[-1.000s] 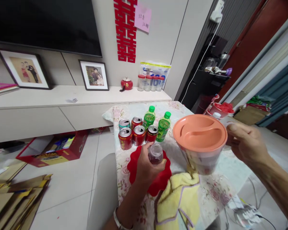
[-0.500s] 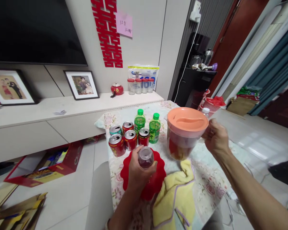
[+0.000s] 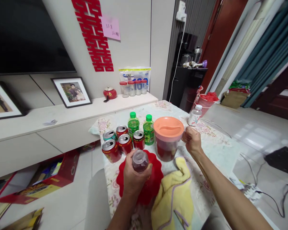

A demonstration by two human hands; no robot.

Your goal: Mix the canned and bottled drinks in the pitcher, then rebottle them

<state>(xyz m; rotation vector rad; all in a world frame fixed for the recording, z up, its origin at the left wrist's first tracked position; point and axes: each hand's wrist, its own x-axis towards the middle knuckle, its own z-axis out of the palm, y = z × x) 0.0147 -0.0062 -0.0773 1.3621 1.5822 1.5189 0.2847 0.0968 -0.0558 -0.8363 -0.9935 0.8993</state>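
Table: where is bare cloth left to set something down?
Bare tablecloth lies right of the right hand, running back to the small clear bottle. Crowded: cans and green bottles behind the left hand, pitcher, red mat, yellow towel.

Dark TV [image 3: 24, 35] on pale wall, red paper cutout [image 3: 93, 35] right of TV, long low cabinet [image 3: 38, 127] below TV, teal curtains [image 3: 276, 48] far right of TV, glossy tiled floor [image 3: 62, 204]

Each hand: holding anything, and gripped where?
Left hand wraps the body of a small clear bottle, open mouth up. Right hand grips the orange-lidded pitcher by its side handle.
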